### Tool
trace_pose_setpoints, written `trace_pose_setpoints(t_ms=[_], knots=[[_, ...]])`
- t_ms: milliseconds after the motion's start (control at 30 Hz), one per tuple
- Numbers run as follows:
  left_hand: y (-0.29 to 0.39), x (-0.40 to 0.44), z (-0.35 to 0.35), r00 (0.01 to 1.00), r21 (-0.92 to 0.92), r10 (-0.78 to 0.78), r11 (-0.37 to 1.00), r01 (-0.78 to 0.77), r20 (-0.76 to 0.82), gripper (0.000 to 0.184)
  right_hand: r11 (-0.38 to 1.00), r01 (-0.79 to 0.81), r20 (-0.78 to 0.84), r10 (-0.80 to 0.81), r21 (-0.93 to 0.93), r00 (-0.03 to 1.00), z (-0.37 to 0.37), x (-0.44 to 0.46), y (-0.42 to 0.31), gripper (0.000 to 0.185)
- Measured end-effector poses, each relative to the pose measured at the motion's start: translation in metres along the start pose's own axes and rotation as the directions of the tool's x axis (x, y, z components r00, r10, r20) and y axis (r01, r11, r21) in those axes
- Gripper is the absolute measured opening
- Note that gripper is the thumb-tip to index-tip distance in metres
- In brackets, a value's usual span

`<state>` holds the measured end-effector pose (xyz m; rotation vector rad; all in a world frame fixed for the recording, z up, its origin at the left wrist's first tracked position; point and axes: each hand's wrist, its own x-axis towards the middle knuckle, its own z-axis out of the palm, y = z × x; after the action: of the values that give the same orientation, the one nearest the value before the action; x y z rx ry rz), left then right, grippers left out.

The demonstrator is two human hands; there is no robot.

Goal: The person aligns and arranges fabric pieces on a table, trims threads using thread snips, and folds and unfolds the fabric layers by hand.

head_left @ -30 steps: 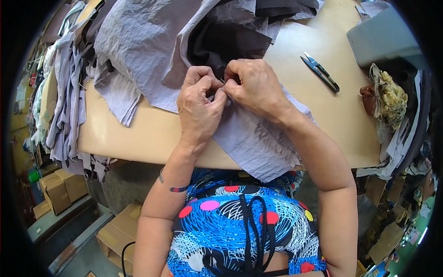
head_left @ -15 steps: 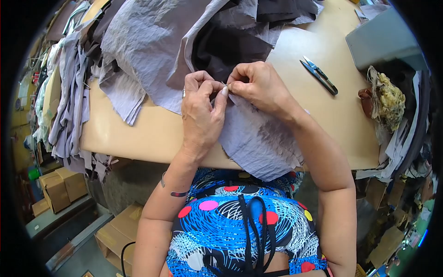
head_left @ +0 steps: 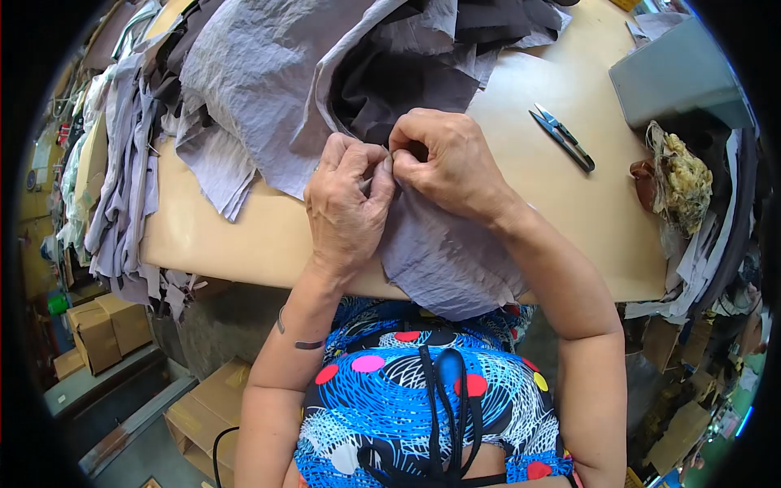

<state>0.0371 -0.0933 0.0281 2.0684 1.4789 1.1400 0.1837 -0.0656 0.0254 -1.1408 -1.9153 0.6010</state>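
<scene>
My left hand (head_left: 348, 195) and my right hand (head_left: 446, 163) meet over the table, fingertips pinched together at the edge of a grey-lavender fabric piece (head_left: 455, 252). That wrinkled cloth hangs below the fingers and over the table's front edge. Anything small between the fingertips, such as a needle or thread, is too small to make out. Dark fabric (head_left: 390, 85) lies just beyond the hands, joined in a heap with more lavender cloth (head_left: 244, 89). To the right of my right hand, a pair of thread snips (head_left: 563, 138) rests on the table, blades pointing up and left.
The tan table (head_left: 220, 244) runs across the view. At its right stand a grey box (head_left: 679, 77) and a clump of tangled yellowish threads (head_left: 685, 183). Hanging cloth strips (head_left: 122, 187) crowd the left edge. Cardboard boxes (head_left: 102, 333) sit on the lower left.
Both hands have shifted slightly left, still pinched together. The left fingers are curled more, and the cloth edges have moved a little with them. The snips have stayed put.
</scene>
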Motion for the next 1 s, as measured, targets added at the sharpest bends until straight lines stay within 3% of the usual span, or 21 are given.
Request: trace_pose_setpoints(t_ms=[167,267,367,467,567,667,867,1000], knots=[[-0.002,-0.001,0.005,1.0,-0.019,0.029,0.999,-0.029,-0.007,0.004,0.993,-0.114,-0.021,0.115,0.039,0.993,0.001,-0.001,0.005,0.012],[-0.003,-0.004,0.008,0.999,-0.058,-0.046,0.997,0.046,-0.005,0.004,0.93,-0.354,0.106,0.344,0.099,0.933,-0.003,-0.001,0.004,0.012],[-0.007,-0.007,0.009,0.992,-0.128,-0.124,0.984,0.124,0.009,0.004,0.876,-0.452,0.301,0.39,0.169,0.87,-0.013,0.005,0.008,0.014],[-0.01,-0.008,0.009,0.992,-0.149,-0.122,0.981,0.123,0.014,0.004,0.947,-0.246,0.17,0.213,0.205,0.962,-0.008,0.0,0.013,0.016],[-0.009,-0.007,0.01,0.993,-0.149,-0.114,0.982,0.115,0.014,0.004,0.977,-0.176,0.13,0.161,0.119,0.978,-0.005,0.0,0.009,0.015],[-0.01,-0.008,0.011,0.993,-0.125,-0.113,0.986,0.114,0.012,0.004,0.998,-0.002,0.022,0.004,-0.058,1.0,0.005,0.0,0.015,0.013],[-0.008,-0.005,0.014,0.994,-0.11,-0.113,0.988,0.112,-0.005,0.007,0.94,-0.33,0.108,0.321,0.087,0.941,-0.004,0.004,0.008,0.015],[-0.003,-0.001,0.011,0.999,0.036,-0.037,0.999,0.038,-0.022,0.006,0.952,-0.274,0.091,0.263,0.138,0.96,-0.005,0.001,0.008,0.011]])
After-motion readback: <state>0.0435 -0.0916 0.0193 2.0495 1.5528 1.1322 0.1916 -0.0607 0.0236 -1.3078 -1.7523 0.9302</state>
